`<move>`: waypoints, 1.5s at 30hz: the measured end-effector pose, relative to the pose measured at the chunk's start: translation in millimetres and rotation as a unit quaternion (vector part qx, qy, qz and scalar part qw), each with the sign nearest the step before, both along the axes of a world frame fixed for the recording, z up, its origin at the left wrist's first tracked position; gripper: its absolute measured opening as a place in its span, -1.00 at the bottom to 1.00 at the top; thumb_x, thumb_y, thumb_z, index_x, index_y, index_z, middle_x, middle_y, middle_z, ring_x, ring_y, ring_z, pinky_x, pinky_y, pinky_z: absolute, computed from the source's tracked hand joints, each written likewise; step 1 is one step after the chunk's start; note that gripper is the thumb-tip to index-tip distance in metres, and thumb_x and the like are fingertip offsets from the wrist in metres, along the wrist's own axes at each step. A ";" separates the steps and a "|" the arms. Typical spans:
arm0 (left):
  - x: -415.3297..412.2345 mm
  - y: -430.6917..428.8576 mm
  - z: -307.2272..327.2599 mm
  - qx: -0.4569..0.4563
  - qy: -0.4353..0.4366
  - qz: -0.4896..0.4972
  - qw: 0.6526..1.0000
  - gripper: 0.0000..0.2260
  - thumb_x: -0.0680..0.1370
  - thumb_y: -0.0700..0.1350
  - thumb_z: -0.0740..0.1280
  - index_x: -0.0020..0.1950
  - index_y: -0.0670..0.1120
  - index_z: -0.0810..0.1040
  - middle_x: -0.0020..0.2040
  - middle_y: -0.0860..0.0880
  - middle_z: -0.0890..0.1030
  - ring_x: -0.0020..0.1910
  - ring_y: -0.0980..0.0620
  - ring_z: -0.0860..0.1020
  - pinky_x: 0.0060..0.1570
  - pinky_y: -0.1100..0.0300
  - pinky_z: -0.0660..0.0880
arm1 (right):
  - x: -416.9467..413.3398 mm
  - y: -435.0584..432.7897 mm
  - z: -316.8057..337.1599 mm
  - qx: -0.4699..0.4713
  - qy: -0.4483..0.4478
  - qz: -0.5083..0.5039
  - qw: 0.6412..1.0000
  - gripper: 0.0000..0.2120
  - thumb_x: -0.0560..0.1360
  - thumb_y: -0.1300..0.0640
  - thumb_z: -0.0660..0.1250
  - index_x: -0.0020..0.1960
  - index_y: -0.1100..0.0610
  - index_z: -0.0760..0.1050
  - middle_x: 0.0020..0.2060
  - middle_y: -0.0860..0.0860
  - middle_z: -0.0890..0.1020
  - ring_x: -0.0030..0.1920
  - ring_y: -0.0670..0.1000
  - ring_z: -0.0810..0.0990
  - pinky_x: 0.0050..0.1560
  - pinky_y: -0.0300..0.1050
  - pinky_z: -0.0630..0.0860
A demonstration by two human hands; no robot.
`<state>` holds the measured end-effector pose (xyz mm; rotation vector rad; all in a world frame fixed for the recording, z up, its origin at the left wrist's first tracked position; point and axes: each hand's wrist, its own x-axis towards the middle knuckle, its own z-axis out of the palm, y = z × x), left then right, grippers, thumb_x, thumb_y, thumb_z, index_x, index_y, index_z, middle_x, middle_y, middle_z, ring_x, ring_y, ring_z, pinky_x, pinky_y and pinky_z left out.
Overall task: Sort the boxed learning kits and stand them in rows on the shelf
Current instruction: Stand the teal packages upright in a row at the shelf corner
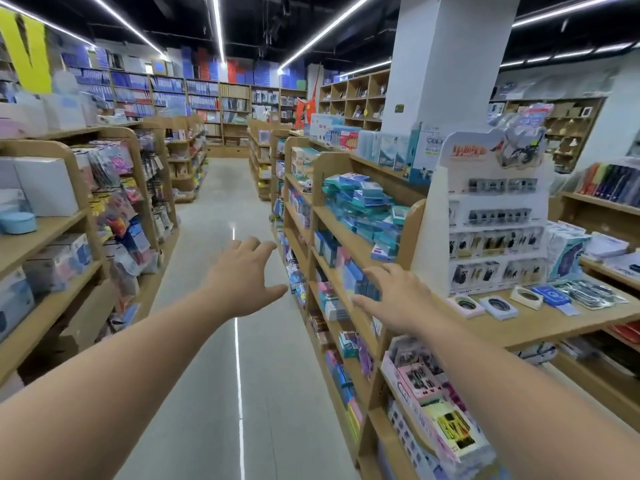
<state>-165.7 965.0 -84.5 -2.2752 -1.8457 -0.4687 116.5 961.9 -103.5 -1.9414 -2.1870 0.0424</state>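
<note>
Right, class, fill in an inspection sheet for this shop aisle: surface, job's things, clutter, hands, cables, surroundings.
Surface: wooden shelf on the right, several tiers, stocked.
Job's things: teal and blue boxes heaped loosely on an upper tier, not in rows.
Clutter: white display stand on the side table.
Hands: left hand and right hand both open, reaching forward, holding nothing.
Cables: nothing seen.
Surroundings: pale floor, opposite shelves, white pillar.
</note>
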 end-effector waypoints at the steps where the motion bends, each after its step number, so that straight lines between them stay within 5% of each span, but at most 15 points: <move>1: -5.6 24.3 -2.1 -0.008 -0.010 -0.007 1.000 -0.27 0.47 0.34 0.30 0.53 0.05 0.21 0.40 -0.03 0.38 0.38 -0.08 0.35 0.31 0.01 0.36 | -7.7 20.3 -3.5 -0.003 0.001 -0.010 1.000 -0.19 0.40 -0.55 0.05 0.54 -0.17 0.20 0.53 0.01 0.29 0.49 0.16 0.28 0.42 0.24 0.33; 13: -20.7 277.4 -31.9 -0.022 0.021 -0.116 0.993 -0.27 0.41 0.45 0.19 0.47 0.09 0.24 0.32 0.02 0.43 0.25 -0.04 0.41 0.25 -0.01 0.45 | -41.5 224.6 -41.8 -0.018 0.023 -0.093 0.995 -0.26 0.45 -0.50 0.10 0.52 -0.16 0.23 0.48 -0.03 0.33 0.44 0.11 0.32 0.37 0.14 0.36; 23: 24.6 468.5 -60.9 -0.057 0.036 -0.127 0.990 -0.25 0.42 0.42 0.25 0.51 0.10 0.20 0.40 0.03 0.38 0.34 -0.07 0.38 0.31 -0.02 0.40 | -2.4 403.7 -73.6 -0.036 0.020 -0.120 0.992 -0.30 0.50 -0.43 0.14 0.54 -0.15 0.18 0.54 0.01 0.24 0.49 0.15 0.25 0.41 0.18 0.32; 30: 101.5 586.4 -39.8 -0.023 0.034 -0.206 0.978 -0.25 0.43 0.42 0.25 0.52 0.08 0.22 0.41 0.01 0.38 0.36 -0.07 0.36 0.31 -0.03 0.40 | 39.3 477.4 -52.8 0.060 0.002 -0.167 0.984 -0.31 0.51 -0.42 0.14 0.53 -0.12 0.21 0.52 -0.01 0.28 0.51 0.11 0.20 0.47 0.12 0.24; 38: 222.6 660.1 -36.9 0.002 -0.039 -0.467 0.883 -0.31 0.46 0.27 0.37 0.48 0.00 0.29 0.35 0.03 0.37 0.32 -0.03 0.35 0.30 0.11 0.34 | 94.4 502.2 -50.2 0.133 0.012 -0.385 0.913 -0.33 0.48 -0.40 0.20 0.47 -0.06 0.36 0.47 0.04 0.38 0.47 0.17 0.26 0.48 0.14 0.24; 45: 287.5 708.0 -53.4 -0.020 0.013 -0.626 0.780 -0.28 0.44 0.28 0.38 0.49 -0.04 0.31 0.41 -0.06 0.37 0.37 -0.10 0.37 0.37 0.04 0.36 | 98.5 514.8 -56.6 0.123 0.103 -0.542 0.825 -0.39 0.47 -0.39 0.23 0.44 -0.15 0.34 0.45 0.00 0.35 0.44 0.10 0.28 0.39 0.12 0.33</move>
